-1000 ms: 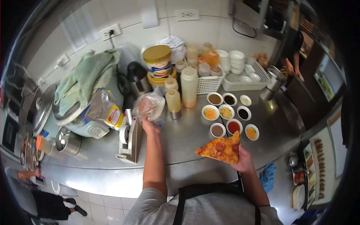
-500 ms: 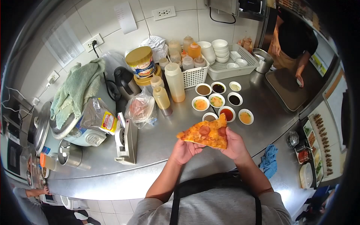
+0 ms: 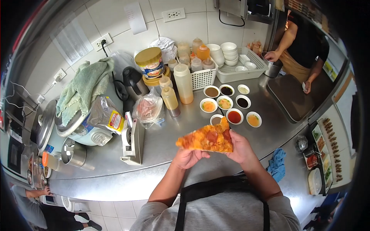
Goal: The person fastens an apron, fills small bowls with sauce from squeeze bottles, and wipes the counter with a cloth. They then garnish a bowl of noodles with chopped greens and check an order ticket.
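A slice of pizza (image 3: 208, 139) with pepperoni and melted cheese is up in front of me, above the steel counter, slightly blurred. My right hand (image 3: 241, 148) grips its wide crust end, thumb at the edge. Beneath the pointed left part, my left hand (image 3: 189, 158) holds it from below with curled fingers. Just beyond the slice stand several small white sauce bowls, among them a bowl of red sauce (image 3: 234, 116), a bowl of dark sauce (image 3: 243, 101) and a bowl of orange sauce (image 3: 253, 119). The slice partly covers a bowl of brown sauce (image 3: 216, 119).
Squeeze bottles (image 3: 182, 84) and a white basket (image 3: 204, 79) line the back. To the left are a tape dispenser (image 3: 132, 142), a bagged item (image 3: 148, 109) and a rice cooker (image 3: 101, 136). A co-worker's hand (image 3: 273, 56) is at a metal pot (image 3: 272, 69), near a brown tray (image 3: 291, 96).
The slice has tilted a little, its left end shifting left in my hands. My view has moved slightly. At the right, the co-worker's arm has reached over the metal pot.
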A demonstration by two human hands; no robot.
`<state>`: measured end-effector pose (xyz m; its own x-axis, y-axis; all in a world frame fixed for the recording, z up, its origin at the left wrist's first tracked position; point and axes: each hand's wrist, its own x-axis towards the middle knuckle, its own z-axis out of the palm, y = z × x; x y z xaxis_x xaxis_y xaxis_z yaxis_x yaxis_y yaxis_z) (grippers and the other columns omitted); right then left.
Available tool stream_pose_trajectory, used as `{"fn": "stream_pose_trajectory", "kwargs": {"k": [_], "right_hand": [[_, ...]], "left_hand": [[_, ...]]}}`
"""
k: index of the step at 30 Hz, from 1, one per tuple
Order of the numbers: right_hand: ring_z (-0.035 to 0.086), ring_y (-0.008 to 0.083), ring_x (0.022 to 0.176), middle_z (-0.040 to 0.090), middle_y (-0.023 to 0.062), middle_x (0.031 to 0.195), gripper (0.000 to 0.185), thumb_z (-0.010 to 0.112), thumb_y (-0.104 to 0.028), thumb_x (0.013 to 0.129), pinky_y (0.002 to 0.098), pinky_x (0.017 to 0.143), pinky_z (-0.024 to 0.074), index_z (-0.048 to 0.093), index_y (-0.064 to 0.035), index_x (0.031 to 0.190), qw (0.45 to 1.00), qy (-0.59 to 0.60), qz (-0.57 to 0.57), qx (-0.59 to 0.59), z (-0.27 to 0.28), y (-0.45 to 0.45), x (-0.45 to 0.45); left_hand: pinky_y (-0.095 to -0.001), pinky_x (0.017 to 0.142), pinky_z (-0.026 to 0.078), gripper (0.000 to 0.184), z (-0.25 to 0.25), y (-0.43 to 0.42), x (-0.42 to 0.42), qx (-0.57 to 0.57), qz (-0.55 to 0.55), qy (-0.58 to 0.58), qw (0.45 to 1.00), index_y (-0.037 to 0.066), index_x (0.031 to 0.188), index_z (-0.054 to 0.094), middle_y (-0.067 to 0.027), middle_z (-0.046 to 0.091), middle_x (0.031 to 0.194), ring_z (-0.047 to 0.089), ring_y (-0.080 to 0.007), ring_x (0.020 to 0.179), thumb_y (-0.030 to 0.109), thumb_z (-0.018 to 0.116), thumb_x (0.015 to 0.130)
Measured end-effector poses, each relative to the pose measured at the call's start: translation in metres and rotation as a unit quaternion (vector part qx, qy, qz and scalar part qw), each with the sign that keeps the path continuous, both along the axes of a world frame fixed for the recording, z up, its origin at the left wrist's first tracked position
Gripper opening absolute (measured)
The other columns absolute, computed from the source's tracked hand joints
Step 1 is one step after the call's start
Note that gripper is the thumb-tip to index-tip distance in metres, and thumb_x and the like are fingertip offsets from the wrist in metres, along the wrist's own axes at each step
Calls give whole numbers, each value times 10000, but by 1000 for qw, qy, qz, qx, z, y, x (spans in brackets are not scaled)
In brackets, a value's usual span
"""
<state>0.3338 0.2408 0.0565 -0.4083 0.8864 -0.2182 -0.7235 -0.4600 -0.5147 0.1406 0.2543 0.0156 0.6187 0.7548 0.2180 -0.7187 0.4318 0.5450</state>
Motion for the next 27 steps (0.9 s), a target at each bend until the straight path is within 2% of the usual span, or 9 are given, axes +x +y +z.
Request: {"fn": "stream_pose_trajectory", "kwargs": {"k": [4,7,10,11,14,17,19,22,27], "right_hand": [[533,221,940,520,99,1045,273,335,-209,881,364,787,439,441,-38,1066,998,-35,49,31,7,10,4],[541,202,915,537,105,993,229,394,-182,863,337,784,443,466,-31,1019,990,-72,81,89,18,15,0],[543,162,866,545,81,928,180,446,-150,842,297,755,441,485,-26,966,981,-138,101,88,26,19,-4],[541,155,871,543,75,931,183,452,-122,831,290,771,432,483,-13,974,972,-159,133,107,23,24,-4],[533,131,856,542,55,904,168,462,-113,825,266,780,416,484,-9,955,953,-201,178,140,25,23,-12],[545,119,773,549,45,865,174,458,-137,833,252,679,446,484,-23,961,921,-235,230,210,27,20,-21],[545,105,686,553,37,834,176,452,-158,841,237,554,447,488,-34,962,888,-278,297,214,42,14,-25],[538,100,619,556,36,815,185,446,-176,848,229,469,429,488,-36,961,869,-282,316,256,44,11,-31],[535,102,716,555,41,844,202,460,-166,843,234,572,446,491,-34,993,837,-310,325,312,48,-10,-26]], "left_hand": [[-383,868,400,600,10,-7,-6,-74,-41,-37,996,61,1222,337,-103,423,1200,410,-237,1116,413,530,777],[-341,946,320,800,3,-14,-6,-90,-87,97,987,4,1260,275,-138,373,1248,392,-250,1134,560,489,726],[-345,941,324,818,0,-25,-7,-148,-85,59,984,-6,1255,277,-141,371,1250,389,-249,1136,579,479,720],[-318,917,353,887,7,-30,-8,-162,-68,87,981,-8,1259,267,-147,372,1249,405,-235,1121,608,517,671],[-288,846,414,941,2,-27,-12,-61,-158,72,983,-9,1255,267,-144,382,1232,426,-242,1097,609,580,618],[-260,768,455,961,14,-41,-9,-19,-149,96,984,-8,1249,270,-139,387,1215,457,-256,1058,583,634,584],[-256,750,460,953,17,-47,-11,2,-144,89,986,-6,1247,273,-137,384,1211,465,-267,1045,569,645,584],[-275,741,463,928,19,-57,-17,30,-130,83,988,-1,1242,282,-136,378,1210,487,-276,1014,535,665,589],[-358,780,445,837,27,-82,-11,85,-87,172,978,4,1237,288,-125,393,1197,494,-292,1007,390,698,617]]}}
